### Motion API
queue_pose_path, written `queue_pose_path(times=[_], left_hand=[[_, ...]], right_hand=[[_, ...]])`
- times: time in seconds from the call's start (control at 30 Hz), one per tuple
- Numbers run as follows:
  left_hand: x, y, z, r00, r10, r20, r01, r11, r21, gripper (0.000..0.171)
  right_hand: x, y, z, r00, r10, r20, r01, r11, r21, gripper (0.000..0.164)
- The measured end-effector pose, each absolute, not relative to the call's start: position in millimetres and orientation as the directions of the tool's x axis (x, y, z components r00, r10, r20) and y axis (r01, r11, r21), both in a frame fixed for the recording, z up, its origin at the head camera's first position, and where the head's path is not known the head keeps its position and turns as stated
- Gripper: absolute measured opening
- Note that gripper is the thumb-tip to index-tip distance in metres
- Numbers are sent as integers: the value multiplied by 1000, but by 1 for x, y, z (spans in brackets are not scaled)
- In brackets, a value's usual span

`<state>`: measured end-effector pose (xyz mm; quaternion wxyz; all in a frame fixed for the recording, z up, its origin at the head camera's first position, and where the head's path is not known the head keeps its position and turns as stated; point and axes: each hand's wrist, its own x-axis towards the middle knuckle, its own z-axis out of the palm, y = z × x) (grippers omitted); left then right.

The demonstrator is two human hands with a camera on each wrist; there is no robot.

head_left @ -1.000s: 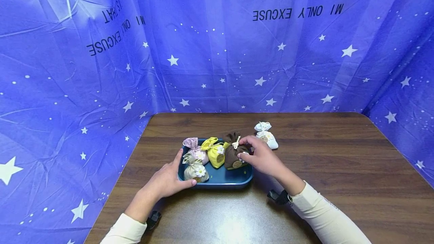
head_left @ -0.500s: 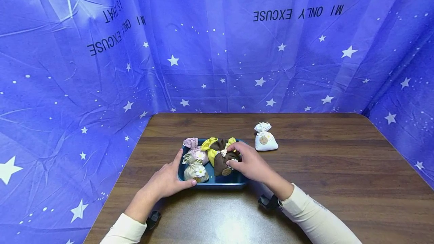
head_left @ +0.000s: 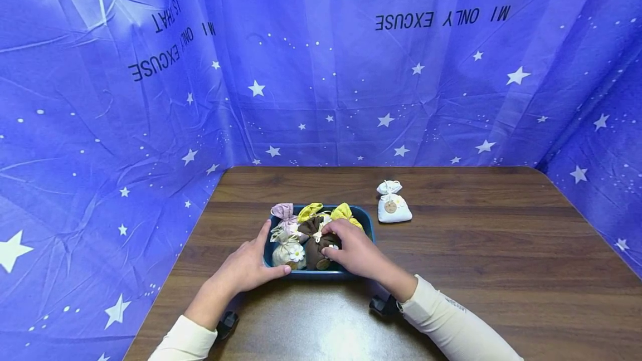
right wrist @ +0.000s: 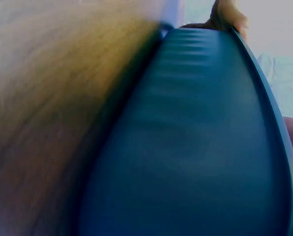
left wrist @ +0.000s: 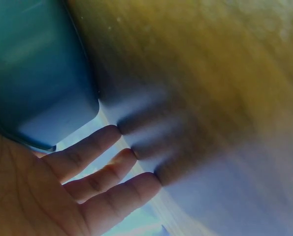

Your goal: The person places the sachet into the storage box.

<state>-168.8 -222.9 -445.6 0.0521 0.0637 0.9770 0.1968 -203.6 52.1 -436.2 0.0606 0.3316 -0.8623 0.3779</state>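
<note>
My right hand [head_left: 358, 252] pinches a brown drawstring sachet [head_left: 314, 252] by its neck and side, low in the blue tray [head_left: 326, 276]. That sachet stands beside a beige sachet [head_left: 283, 257] with a white flower, at the tray's near left. Behind them are a pink sachet [head_left: 285, 213] and two yellow sachets [head_left: 309, 210], partly covered by the brown one and my hand. My left hand [head_left: 246, 267] rests against the tray's left end, thumb on the near rim. Straight fingers [left wrist: 119, 199] show beside the tray's outer wall in the left wrist view.
A white sachet [head_left: 394, 210] with a round tag lies on the wooden table [head_left: 476, 227], behind and right of the tray. Blue star-printed curtains [head_left: 321, 71] hang around the table's back and sides.
My right hand has carried the brown sachet left and nearer to me inside the tray, to beside the beige one. A yellow sachet on the right is now uncovered. My left hand has stayed put.
</note>
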Motion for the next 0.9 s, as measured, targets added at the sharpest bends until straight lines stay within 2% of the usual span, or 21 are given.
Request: queue_pose_path(times=[0.6, 0.9], left_hand=[[-168, -223, -446, -988, 138, -76, 97, 915, 392, 126], [-168, -224, -446, -987, 139, -84, 94, 912, 399, 126]], right_hand=[[-201, 41, -440, -784, -547, 293, -599, 544, -587, 25], [-202, 44, -440, -780, -549, 302, -604, 530, -595, 24]])
